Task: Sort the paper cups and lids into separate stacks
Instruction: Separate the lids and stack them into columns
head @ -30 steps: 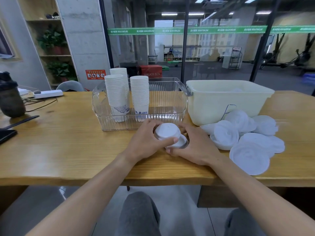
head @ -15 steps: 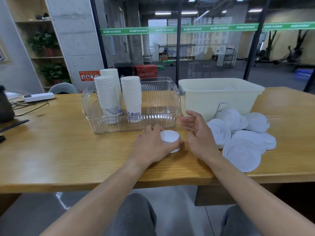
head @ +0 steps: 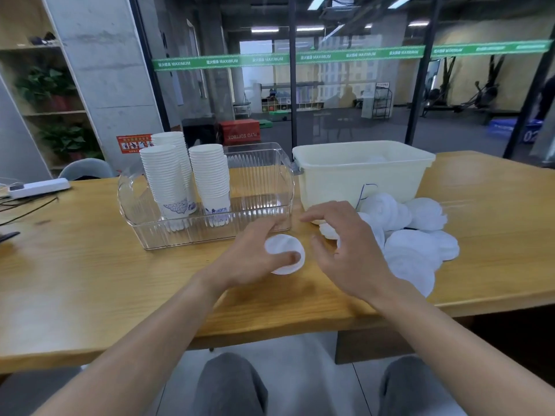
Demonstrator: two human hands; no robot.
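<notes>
My left hand point(head: 249, 259) grips a white lidded paper cup point(head: 283, 254) on the wooden table, thumb curled over its top. My right hand point(head: 345, 253) hovers just right of it, fingers spread and holding nothing. Several loose white lids point(head: 411, 250) lie in a heap to the right. Three tall stacks of white paper cups point(head: 186, 178) stand in the left part of a clear ribbed bin point(head: 258, 217) behind my left hand.
A cream plastic tub point(head: 360, 178) stands behind the lids, touching the clear bin's right end. A white power strip point(head: 39, 187) and cables lie at the far left. The table's front edge point(head: 270, 331) runs just below my wrists.
My right hand let go of the cup and drew back to the right, opening its fingers. My left hand kept its hold on the cup.
</notes>
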